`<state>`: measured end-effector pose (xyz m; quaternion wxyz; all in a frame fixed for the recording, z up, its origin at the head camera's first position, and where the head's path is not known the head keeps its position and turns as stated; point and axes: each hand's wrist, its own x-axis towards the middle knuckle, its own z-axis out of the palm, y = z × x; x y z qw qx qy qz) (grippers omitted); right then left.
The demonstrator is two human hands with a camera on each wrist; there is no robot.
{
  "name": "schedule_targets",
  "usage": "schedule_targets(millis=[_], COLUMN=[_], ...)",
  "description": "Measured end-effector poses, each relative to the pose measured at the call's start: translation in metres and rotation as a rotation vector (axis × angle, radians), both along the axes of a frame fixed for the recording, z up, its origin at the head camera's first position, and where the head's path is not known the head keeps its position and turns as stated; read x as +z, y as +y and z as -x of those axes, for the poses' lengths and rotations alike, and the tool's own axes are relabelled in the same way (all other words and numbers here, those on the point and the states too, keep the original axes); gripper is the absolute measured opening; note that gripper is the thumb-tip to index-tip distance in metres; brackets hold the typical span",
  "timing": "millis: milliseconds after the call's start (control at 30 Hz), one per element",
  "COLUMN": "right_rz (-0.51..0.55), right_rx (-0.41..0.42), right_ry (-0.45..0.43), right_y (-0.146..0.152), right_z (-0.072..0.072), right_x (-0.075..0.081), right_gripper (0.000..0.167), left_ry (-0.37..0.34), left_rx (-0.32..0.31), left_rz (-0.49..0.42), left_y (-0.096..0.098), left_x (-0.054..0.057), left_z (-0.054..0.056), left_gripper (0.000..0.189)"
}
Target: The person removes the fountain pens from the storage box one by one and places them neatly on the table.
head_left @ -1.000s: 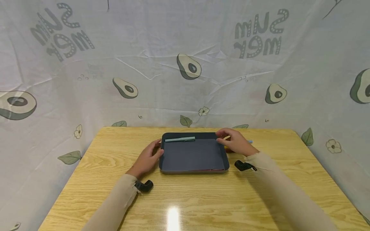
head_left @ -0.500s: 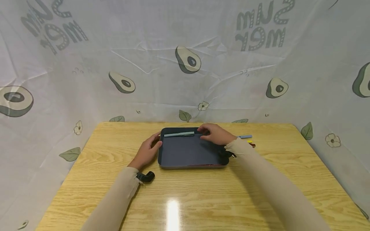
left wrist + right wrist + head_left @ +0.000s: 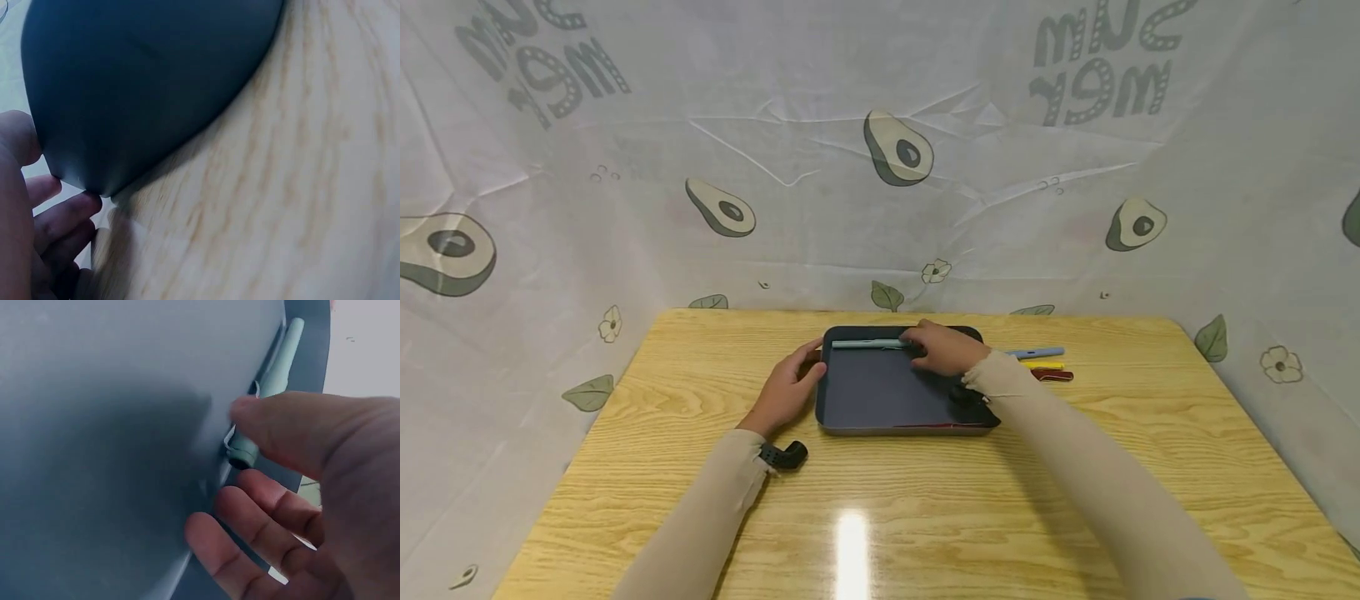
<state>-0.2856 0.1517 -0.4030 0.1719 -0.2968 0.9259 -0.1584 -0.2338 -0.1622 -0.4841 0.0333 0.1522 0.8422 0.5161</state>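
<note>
A dark grey rectangular tray [image 3: 887, 392] lies on the wooden table. Inside, a pale green capped pen [image 3: 865, 343] lies along the back wall. My right hand [image 3: 951, 348] reaches over the tray to the pen's right end. In the right wrist view its thumb overlaps the pen [image 3: 284, 369] near the clip, and the other fingers lie loosely bent below the cap end. My left hand [image 3: 786, 389] rests at the tray's left side, thumb near the rim and fingertips at the outer wall of the tray [image 3: 144, 94].
Right of the tray lie a light blue pen [image 3: 1041, 352], a yellow pen [image 3: 1047, 365] and a dark red pen [image 3: 1054, 376], partly hidden by my right arm. A printed white cloth [image 3: 820, 250] hangs behind the table [image 3: 880, 483].
My right hand has moved left, from the tray's right edge to the green pen's end. The pen now lies straighter along the back wall. My left hand stays at the tray's side.
</note>
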Motion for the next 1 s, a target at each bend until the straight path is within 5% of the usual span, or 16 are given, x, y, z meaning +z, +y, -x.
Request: schedule_targets(millis=[233,533,1000], right_rz=[0.064,0.011,0.129], right_rx=[-0.028,-0.008,-0.035], right_ry=[0.033,0.074,0.074], right_y=[-0.003,-0.007,0.013], right_z=[0.008,0.011,0.010], right_x=[-0.003,-0.005,-0.007], right_gripper=[0.029,0.006,0.009], left_ry=[0.009,0.012,0.012], left_rx=[0.014,0.019,0.024], left_rz=[0.009,-0.006,-0.018], left_y=[0.001,0.002,0.005], left_x=[0.002,-0.003,0.000], left_z=[0.002,0.004,0.000], left_gripper=[0.052,0.053,0.051])
